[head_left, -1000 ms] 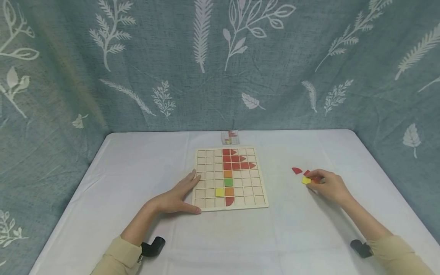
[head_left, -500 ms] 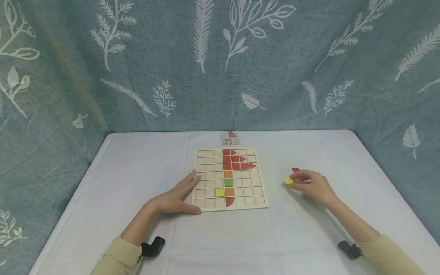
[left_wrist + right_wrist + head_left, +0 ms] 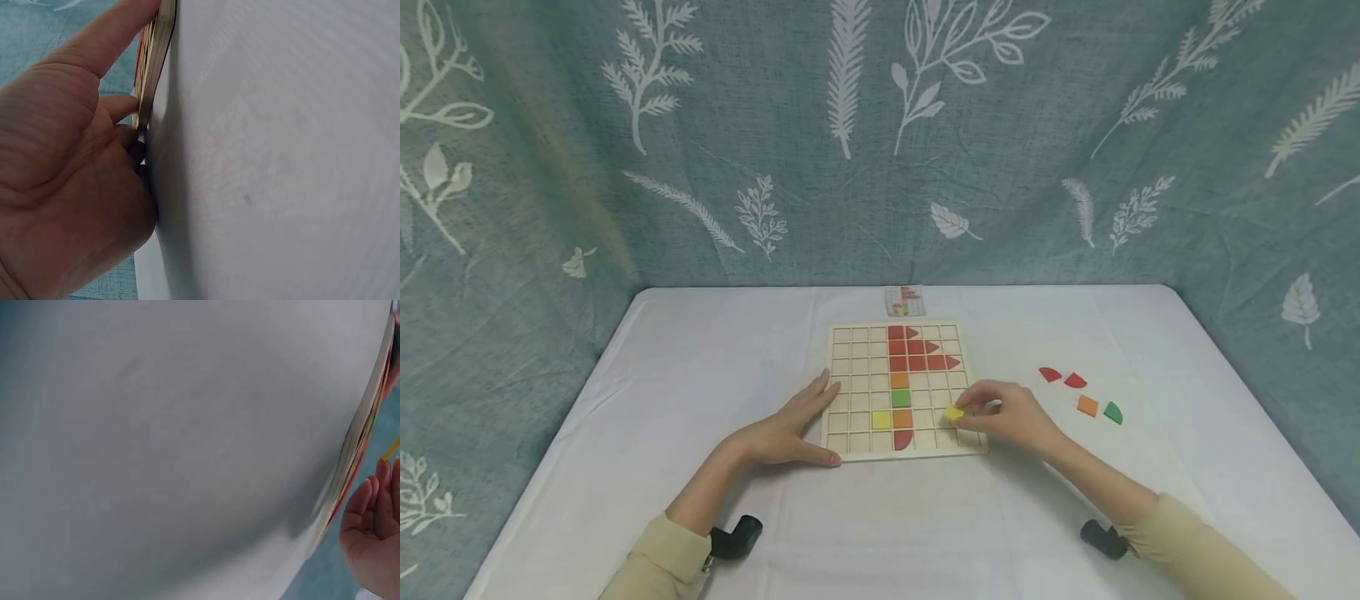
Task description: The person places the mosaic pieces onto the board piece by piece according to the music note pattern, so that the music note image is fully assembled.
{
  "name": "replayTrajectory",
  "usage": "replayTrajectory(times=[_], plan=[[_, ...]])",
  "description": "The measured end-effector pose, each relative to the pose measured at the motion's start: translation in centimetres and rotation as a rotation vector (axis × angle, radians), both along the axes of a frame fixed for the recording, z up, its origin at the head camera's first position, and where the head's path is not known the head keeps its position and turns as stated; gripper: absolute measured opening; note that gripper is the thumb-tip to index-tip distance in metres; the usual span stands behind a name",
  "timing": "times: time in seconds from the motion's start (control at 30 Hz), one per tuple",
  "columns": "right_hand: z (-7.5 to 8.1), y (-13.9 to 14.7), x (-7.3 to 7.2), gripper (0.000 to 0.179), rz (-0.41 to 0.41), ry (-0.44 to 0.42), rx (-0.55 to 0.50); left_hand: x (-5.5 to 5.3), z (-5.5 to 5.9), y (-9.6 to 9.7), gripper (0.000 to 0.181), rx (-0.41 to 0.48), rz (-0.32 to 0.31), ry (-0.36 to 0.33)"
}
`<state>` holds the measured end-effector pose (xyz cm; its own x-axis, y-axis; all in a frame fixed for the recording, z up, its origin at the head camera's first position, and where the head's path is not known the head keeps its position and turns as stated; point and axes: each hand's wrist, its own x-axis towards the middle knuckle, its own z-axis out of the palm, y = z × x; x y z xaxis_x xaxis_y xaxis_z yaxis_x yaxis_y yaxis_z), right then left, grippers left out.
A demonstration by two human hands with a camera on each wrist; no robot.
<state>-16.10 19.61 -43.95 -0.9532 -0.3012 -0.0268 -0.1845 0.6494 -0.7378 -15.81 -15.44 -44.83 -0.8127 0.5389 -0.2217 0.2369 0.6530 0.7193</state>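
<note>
A wooden grid board (image 3: pixel 857 375) lies on the table, with red, orange, green and yellow tiles in some of its squares. My left hand (image 3: pixel 782 429) rests against the board's left edge, fingers extended and thumb at the near corner; the left wrist view shows the palm (image 3: pixel 75 156) beside the board's side. Over the right part of the board, my right hand (image 3: pixel 1011 417) pinches a yellow tile (image 3: pixel 952 413) between thumb and fingertips. In the right wrist view this yellow tile (image 3: pixel 392 448) appears at the right edge, held above the board.
Right of the board lie two red quarter-round tiles (image 3: pixel 1050 374), an orange square tile (image 3: pixel 1087 406) and a green quarter-round tile (image 3: pixel 1113 412). A small pattern card (image 3: pixel 904 301) lies behind the board. A patterned curtain (image 3: pixel 880 208) hangs at the table's back.
My right hand has carried the yellow tile leftward from the loose tiles to above the board, uncovering the orange and green tiles. The left hand stays in place.
</note>
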Motion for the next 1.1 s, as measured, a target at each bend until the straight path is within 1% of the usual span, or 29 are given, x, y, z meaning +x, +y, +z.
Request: replayTrajectory(times=[0.17, 0.23, 0.3, 0.4, 0.5, 0.53, 0.7, 0.93, 1.0, 1.1], plan=[[0.3, -3.2, 0.4, 0.017, 0.114, -0.013, -0.004, -0.1, 0.1, -0.1, 0.11, 0.005, 0.003, -0.008], [0.3, -4.3, 0.4, 0.016, 0.182, 0.012, -0.001, -0.1, 0.2, -0.1, 0.11, 0.007, 0.0, -0.01], [0.4, -5.3, 0.4, 0.016, 0.254, 0.055, 0.015, -0.1, 0.3, -0.1, 0.109, 0.009, -0.004, -0.01], [0.2, -6.5, 0.2, 0.014, 0.356, 0.154, 0.048, -0.1, 0.4, 0.0, 0.108, 0.011, -0.008, -0.014], [0.0, -7.3, 0.0, 0.009, 0.42, 0.231, 0.092, -0.2, 0.5, 0.1, 0.108, 0.012, -0.005, -0.022], [-0.1, -7.6, -0.1, 0.007, 0.434, 0.243, 0.102, -0.2, 0.5, 0.1, 0.109, 0.012, -0.003, -0.025], [0.0, -8.3, -0.2, 0.008, 0.456, 0.258, 0.133, -0.3, 0.6, 0.0, 0.109, 0.008, 0.002, -0.033], [0.2, -8.5, -0.1, 0.008, 0.471, 0.248, 0.112, -0.4, 0.5, -0.3, 0.109, 0.007, 0.002, -0.036], [0.2, -8.3, -0.1, 0.007, 0.461, 0.235, 0.098, -0.4, 0.4, -0.3, 0.109, 0.005, 0.0, -0.037], [0.3, -7.7, 0.1, 0.006, 0.397, 0.172, 0.052, -0.3, 0.4, -0.5, 0.109, 0.0, -0.004, -0.031]])
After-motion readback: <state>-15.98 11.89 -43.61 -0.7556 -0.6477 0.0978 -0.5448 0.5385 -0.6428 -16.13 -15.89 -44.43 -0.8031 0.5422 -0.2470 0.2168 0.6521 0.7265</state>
